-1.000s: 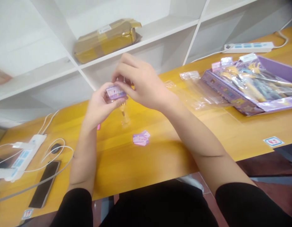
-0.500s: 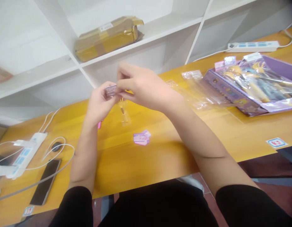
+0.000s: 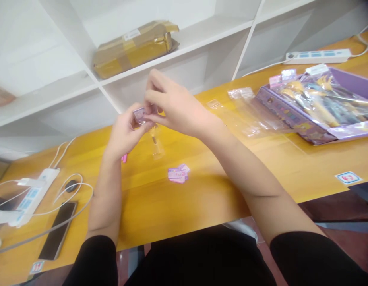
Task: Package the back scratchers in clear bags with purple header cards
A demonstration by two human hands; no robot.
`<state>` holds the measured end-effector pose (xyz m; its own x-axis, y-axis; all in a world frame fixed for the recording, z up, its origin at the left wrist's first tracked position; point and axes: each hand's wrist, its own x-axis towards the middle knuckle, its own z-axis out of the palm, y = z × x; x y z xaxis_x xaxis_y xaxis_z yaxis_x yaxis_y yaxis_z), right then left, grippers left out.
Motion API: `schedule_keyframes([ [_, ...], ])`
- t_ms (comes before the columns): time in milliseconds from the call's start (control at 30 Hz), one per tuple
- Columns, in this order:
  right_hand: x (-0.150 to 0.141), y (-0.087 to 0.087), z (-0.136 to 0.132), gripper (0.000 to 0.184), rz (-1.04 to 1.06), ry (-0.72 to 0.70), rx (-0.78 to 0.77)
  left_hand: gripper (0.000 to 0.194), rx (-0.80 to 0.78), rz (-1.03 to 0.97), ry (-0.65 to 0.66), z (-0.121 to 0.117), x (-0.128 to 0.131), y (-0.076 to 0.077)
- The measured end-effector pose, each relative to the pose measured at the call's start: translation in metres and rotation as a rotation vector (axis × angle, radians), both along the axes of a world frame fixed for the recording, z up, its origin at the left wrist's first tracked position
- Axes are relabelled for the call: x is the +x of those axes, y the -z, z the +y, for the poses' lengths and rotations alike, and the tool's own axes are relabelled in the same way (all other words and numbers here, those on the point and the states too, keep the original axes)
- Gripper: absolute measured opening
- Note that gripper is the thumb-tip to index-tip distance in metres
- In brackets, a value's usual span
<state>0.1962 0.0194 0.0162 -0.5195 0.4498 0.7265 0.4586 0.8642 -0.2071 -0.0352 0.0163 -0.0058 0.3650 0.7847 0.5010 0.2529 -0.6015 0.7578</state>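
Observation:
My left hand (image 3: 122,129) is closed around the left end of a small purple printed card (image 3: 139,115), thumb in front. My right hand (image 3: 172,103) pinches at the card's right side with thumb and fingertips, which cover part of it. Just below the card is a clear plastic bag (image 3: 157,151) with a yellow-topped, pen-like item (image 3: 154,139) inside; its upper end is hidden by my hands. Several similar purple cards (image 3: 178,174) lie in a small pile on the table, nearer to me. A pink object (image 3: 124,157) shows partly behind my left wrist.
On the right, a purple box (image 3: 294,115) holds several bagged items with yellow tops. Clear bags (image 3: 246,111) lie beside it. A power strip (image 3: 35,196), cables and a phone (image 3: 57,232) are at the left. A taped parcel (image 3: 136,49) sits on the white shelf behind.
My right hand's fingers have shifted along the card's right side, first covering more of it, then lifting slightly. The card has turned in my left hand, showing less of its face.

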Motion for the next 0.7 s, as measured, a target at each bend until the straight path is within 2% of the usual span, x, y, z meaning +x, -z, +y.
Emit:
schedule_keyframes([
  [133,-0.002,0.0,0.001,0.03,0.043,0.001,-0.191,0.032,0.036,0.116,0.037,-0.008,0.0,-0.007],
  [200,-0.002,-0.001,0.0,0.022,0.002,-0.001,-0.265,0.033,0.119,0.182,-0.04,-0.01,-0.001,-0.01],
  [267,-0.001,-0.004,-0.001,0.025,-0.029,-0.004,-0.298,0.043,0.226,0.258,-0.147,-0.011,-0.004,-0.012],
  [367,0.001,-0.006,-0.003,0.031,-0.045,0.008,-0.303,0.049,0.306,0.343,-0.204,-0.009,-0.012,-0.013],
  [533,0.003,-0.005,-0.003,0.017,-0.098,0.013,-0.257,0.047,0.322,0.415,-0.115,-0.006,-0.02,-0.016],
  [700,0.007,-0.003,-0.003,0.014,-0.118,-0.021,-0.216,0.047,0.248,0.458,-0.048,-0.011,-0.024,-0.021],
])
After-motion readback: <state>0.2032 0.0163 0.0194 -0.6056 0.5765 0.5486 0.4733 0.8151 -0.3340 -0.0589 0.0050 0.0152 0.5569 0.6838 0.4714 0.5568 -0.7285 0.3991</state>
